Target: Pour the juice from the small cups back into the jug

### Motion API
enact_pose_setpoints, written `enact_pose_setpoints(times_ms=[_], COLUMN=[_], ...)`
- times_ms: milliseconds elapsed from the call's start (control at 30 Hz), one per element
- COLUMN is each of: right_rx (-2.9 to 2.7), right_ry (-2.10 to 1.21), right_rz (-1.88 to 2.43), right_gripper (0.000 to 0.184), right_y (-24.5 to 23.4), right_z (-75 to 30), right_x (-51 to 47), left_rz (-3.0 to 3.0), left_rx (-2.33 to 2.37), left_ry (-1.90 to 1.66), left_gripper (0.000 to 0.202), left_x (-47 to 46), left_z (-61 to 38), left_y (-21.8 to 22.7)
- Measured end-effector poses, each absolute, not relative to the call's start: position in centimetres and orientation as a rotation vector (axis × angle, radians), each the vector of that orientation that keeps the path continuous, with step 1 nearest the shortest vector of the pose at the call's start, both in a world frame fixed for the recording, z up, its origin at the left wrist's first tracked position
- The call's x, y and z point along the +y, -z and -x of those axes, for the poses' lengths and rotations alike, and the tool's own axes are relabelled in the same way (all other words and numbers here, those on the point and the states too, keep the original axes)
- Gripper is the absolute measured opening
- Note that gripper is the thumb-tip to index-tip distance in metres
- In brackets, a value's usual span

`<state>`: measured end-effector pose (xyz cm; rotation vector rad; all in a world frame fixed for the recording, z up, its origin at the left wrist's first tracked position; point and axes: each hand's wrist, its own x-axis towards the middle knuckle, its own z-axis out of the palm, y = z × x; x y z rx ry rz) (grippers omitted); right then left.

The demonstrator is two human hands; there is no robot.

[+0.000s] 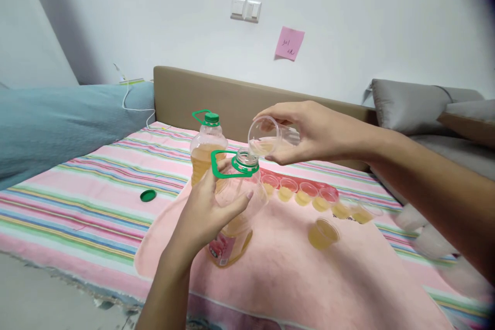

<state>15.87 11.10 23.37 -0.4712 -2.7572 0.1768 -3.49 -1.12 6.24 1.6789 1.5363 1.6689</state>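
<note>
My left hand [211, 206] is wrapped round the upper body of a clear plastic bottle [235, 227] with a green ring handle and no cap. Some yellowish liquid shows low in this bottle, above its base. In my right hand [297, 129] is a clear plastic cup [265, 136], tipped on its side with its rim at the bottle's mouth. A little pale yellow liquid lies along the cup's lower wall. Another cup of yellow liquid [324, 233] stands apart on the pink cloth [278, 273], right of the bottle.
Behind stands a capped bottle [209, 147] of amber liquid. Several cups with yellow liquid [303, 196] form a row. A green cap [148, 195] lies on the striped sheet [96, 180]. Blurred clear cups [433, 240] lie at right, near grey cushions [410, 105]. A beige headboard [232, 100] runs behind.
</note>
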Motion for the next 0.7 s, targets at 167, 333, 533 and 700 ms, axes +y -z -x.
enact_pose_setpoints(times_ms=[167, 333, 533, 700], right_rx=[-2.81, -2.877, -2.901, -2.922], right_ry=[-0.026, 0.067, 0.037, 0.181], right_rz=[0.407, 0.377, 0.373, 0.357], right_gripper=[0.035, 0.035, 0.033, 0.037], right_y=[-24.1, -25.0, -25.5, -25.6], right_z=[-15.4, -14.7, -14.2, -14.1], right_x=[10.8, 10.1, 9.8, 9.7], left_rz=[-1.684, -1.698, -1.689, -1.684], left_rx=[1.517, 1.53, 1.503, 1.515], left_ry=[-1.676, -1.675, -1.679, -1.673], left_gripper=[0.066, 0.064, 0.061, 0.066], left_x=[-1.0, -1.1, -1.0, -0.9], left_z=[3.5, 3.4, 3.4, 3.4], left_y=[-6.3, -6.3, -6.4, -6.2])
